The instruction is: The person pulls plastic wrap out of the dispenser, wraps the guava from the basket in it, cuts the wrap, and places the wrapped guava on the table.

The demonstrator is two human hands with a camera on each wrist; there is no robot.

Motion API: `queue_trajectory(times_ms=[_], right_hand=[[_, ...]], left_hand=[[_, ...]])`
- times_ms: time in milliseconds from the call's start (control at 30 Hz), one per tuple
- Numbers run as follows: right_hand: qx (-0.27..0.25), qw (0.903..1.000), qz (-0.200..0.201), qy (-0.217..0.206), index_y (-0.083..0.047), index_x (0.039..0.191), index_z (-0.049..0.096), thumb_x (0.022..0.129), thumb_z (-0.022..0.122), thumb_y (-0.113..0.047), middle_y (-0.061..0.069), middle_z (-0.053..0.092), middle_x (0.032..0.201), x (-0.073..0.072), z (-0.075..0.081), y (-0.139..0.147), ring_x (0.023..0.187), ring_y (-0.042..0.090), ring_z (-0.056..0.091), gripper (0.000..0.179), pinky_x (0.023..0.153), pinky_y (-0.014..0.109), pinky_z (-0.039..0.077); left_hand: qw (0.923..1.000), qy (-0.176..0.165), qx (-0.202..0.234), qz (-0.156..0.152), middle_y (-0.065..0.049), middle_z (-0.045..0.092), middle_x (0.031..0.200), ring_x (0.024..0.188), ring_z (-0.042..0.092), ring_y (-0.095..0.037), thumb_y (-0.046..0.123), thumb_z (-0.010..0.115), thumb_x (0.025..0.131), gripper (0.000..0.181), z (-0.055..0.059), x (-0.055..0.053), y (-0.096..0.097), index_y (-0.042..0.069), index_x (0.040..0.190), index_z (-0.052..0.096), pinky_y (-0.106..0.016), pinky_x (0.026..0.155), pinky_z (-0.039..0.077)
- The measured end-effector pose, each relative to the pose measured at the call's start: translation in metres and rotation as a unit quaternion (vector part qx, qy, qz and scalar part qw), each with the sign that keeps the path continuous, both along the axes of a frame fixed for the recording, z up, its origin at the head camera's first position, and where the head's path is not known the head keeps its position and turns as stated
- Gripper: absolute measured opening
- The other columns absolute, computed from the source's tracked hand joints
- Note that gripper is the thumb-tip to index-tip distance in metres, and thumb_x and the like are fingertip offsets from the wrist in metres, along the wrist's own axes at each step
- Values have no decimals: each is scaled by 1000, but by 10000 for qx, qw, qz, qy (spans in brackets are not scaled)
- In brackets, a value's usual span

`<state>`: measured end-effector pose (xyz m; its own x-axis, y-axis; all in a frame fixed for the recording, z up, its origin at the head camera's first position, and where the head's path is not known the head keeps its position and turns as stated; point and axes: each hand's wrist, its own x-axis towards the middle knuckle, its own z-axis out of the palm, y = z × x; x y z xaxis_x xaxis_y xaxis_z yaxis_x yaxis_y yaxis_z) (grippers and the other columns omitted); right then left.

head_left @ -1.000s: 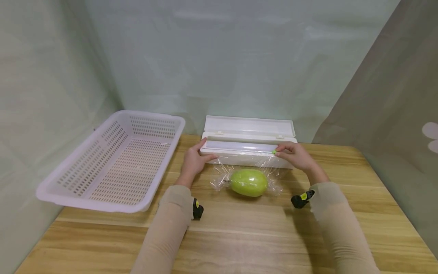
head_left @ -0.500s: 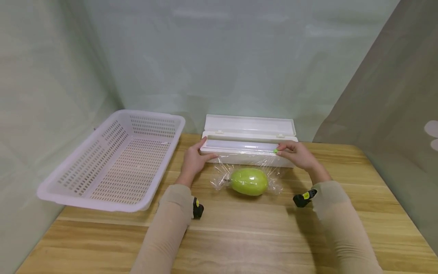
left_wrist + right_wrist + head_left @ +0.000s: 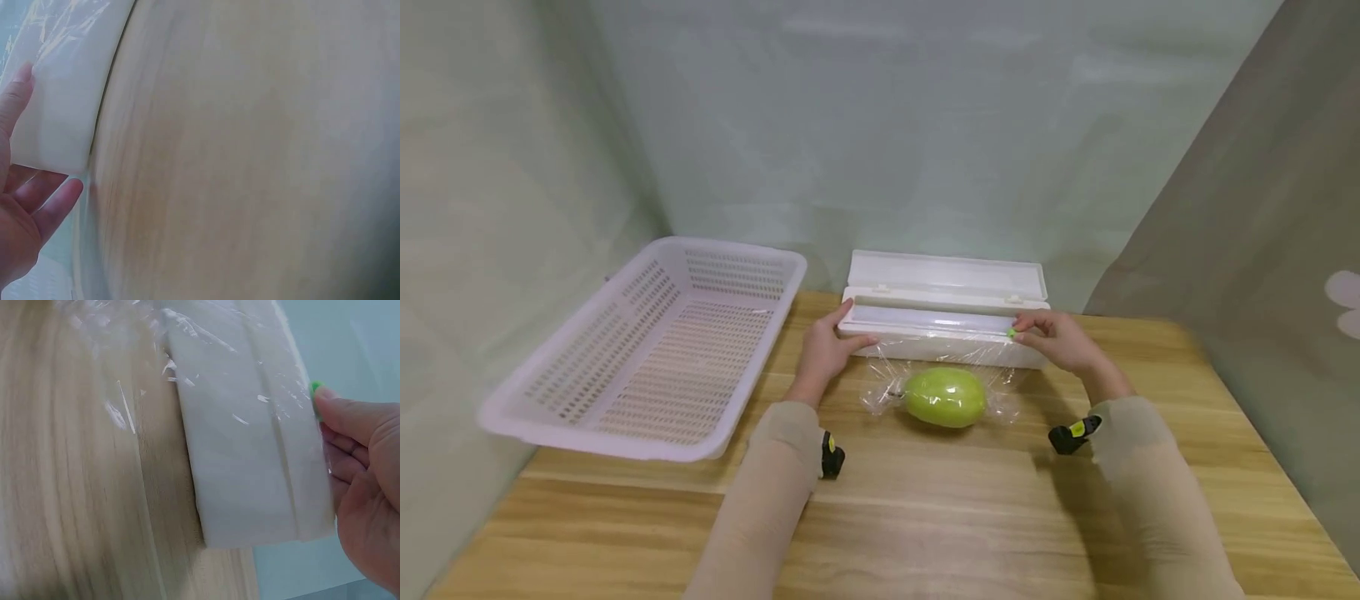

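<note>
A white cling film dispenser (image 3: 1026, 357) lies lengthwise at the back of the table, its lid (image 3: 947, 271) tipped back. My left hand (image 3: 826, 357) holds its left end, thumb on the front face and fingers round the end, as the left wrist view shows. At the right part of the front rim, my right hand (image 3: 1062, 345) pinches a small green slide cutter (image 3: 1011, 332) between thumb and index finger. Clear cling film (image 3: 880, 396) drapes from the dispenser over a smooth green oval fruit (image 3: 945, 397) just in front, bunching at both its ends.
On the left stands a large white plastic basket (image 3: 767, 354) with slotted walls. The wooden table (image 3: 925, 525) meets a grey-green sheet (image 3: 925, 125) behind the dispenser. Black wrist cameras sit on both forearms.
My right hand has slid a little to the right along the dispenser's rim with the green slide cutter. The left hand stays on the left end; the wrapped fruit has hardly moved.
</note>
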<state>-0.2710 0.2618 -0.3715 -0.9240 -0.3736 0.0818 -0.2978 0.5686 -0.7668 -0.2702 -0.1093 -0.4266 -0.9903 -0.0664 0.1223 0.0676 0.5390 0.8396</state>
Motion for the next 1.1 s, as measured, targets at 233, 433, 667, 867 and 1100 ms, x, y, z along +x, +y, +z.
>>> queue_trajectory(times_ms=[233,433,667,867,1100], right_hand=[[294,9986,-303,324,4,109,64,92,62,-16,27,55,129,4,-9,0,129,43,42,27,108,57,33],[334,9968,-686,244,0,128,56,87,68,-28,22,54,133,14,-13,1,124,40,49,51,104,55,39],[76,9919,-1179,474,-2,123,60,85,70,-31,20,58,128,13,-20,-9,123,37,49,49,104,52,38],[-404,9870,-1430,620,1,110,66,85,71,-24,20,59,121,10,-28,-16,118,34,50,35,103,51,38],[-533,9833,-1528,834,3,104,67,86,70,-21,20,59,117,8,-33,-18,112,32,52,29,100,48,39]], left_hand=[[10000,-42,-22,-4,-8,37,150,126,47,-32,51,77,68,88,1,1,-2,29,144,39,-44,108,37],[9999,-108,-51,5,-6,37,150,140,32,-27,53,76,67,89,2,3,-1,28,144,39,-43,114,28],[9999,-81,-69,-9,-7,37,150,140,31,-28,53,76,67,89,1,1,-2,29,144,38,-44,114,28],[9999,-121,-105,21,-7,37,150,140,31,-28,55,75,67,89,-1,1,-2,31,144,38,-44,114,28],[9998,-159,-79,22,-7,36,151,140,31,-28,54,74,68,88,2,2,-1,32,144,37,-45,114,29]])
